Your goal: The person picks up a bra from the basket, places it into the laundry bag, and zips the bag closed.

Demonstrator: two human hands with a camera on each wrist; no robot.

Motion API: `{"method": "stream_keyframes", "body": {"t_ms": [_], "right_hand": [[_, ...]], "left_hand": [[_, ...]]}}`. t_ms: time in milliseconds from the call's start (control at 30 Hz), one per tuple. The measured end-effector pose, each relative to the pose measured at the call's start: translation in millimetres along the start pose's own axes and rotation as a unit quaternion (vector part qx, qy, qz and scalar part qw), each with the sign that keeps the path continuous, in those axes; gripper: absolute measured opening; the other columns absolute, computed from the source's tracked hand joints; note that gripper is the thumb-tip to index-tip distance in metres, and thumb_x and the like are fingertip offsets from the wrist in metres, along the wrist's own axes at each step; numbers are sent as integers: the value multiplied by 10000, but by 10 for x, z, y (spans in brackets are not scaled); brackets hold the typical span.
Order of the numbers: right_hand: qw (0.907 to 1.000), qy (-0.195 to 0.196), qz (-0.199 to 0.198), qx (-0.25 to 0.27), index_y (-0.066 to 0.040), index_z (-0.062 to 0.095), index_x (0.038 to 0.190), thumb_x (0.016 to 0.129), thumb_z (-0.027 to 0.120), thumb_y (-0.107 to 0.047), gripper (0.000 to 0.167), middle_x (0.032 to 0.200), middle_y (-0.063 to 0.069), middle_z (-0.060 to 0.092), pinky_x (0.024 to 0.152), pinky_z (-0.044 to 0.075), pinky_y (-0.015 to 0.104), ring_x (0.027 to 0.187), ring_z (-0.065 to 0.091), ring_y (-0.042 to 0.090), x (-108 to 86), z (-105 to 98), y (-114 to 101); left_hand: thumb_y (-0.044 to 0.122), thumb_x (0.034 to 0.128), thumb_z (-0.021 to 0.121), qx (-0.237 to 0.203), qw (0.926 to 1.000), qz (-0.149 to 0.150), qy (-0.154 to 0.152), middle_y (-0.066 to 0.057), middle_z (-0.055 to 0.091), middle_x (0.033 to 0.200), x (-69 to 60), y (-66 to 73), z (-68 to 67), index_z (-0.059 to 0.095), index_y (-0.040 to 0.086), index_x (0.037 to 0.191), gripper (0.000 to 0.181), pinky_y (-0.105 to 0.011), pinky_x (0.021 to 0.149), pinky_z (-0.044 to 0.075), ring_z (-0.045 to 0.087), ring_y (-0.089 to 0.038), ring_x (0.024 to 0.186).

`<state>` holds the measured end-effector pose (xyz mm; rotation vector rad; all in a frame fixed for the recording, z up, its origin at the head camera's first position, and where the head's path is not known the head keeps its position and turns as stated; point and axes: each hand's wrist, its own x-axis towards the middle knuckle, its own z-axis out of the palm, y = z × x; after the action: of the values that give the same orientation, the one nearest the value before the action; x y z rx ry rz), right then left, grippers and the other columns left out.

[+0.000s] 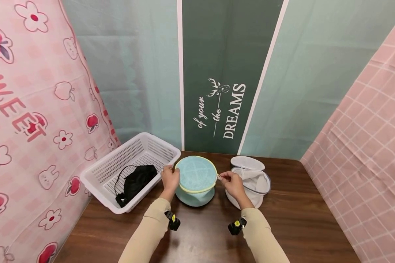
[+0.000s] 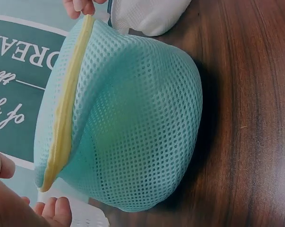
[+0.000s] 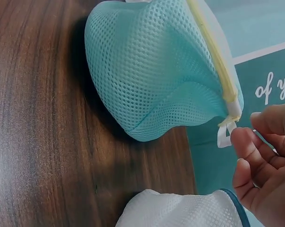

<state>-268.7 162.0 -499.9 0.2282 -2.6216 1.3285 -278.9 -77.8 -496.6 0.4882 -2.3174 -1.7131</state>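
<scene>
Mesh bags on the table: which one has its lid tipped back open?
The white, blue-edged mesh bag: its lid is tipped back, exposing the inside. The turquoise, yellow-edged mesh bag instead has its top panel lying across its mouth.

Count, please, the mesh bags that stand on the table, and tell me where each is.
2. The blue-green bag with yellow trim stands between the white basket and the white bag, which is on the right. No others show.

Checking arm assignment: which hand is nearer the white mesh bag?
Right. The right hand is close beside the white mesh bag; the left hand is farther off, at the opposite side of the blue mesh bag.
</scene>
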Motion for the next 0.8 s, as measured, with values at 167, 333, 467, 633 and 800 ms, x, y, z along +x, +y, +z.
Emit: {"method": "stream_keyframes", "body": {"t_ms": [167,333,467,633,800], "right_hand": [[9898,-233,-664,-1235,11,659,1014,825,667,-40,196,906,120,610,653,455,386,734,549,216,-96,-58,-29],[9790,-270,-983,-1764,13,629,1110,819,679,-67,306,1037,156,599,743,465,460,883,585,305,-173,-104,-42],[9735,-253,-1104,-1984,-2,629,1119,819,686,-85,316,1060,160,597,748,470,465,910,590,324,-185,-142,-43],[9565,-92,-1377,-2568,-15,648,1082,803,703,-107,299,1027,179,602,649,481,471,845,603,343,-169,-245,-56],[9414,-66,-1539,-2999,-13,658,1060,793,713,-136,299,1014,199,603,558,476,450,747,605,343,-134,-357,-44]], "left_hand": [[159,898,565,1038,9910,838,-134,-256,437,1202,-77,17,-57,491,-35,1272,427,-503,892,367,445,-399,1091],[186,852,627,1867,9678,1681,-172,-210,520,1132,-166,41,-138,584,16,1217,405,-519,852,384,496,-399,1009],[199,845,633,2298,9475,2204,-298,-209,550,1108,-154,49,-208,580,17,1228,428,-538,782,420,531,-403,962],[239,827,655,3238,9080,2640,-320,-208,590,1067,-65,45,-386,626,50,1180,401,-569,731,418,561,-407,931],[254,806,659,3814,8820,2747,-336,-206,600,1032,19,47,-590,654,57,1134,382,-545,686,419,560,-407,889]]}}
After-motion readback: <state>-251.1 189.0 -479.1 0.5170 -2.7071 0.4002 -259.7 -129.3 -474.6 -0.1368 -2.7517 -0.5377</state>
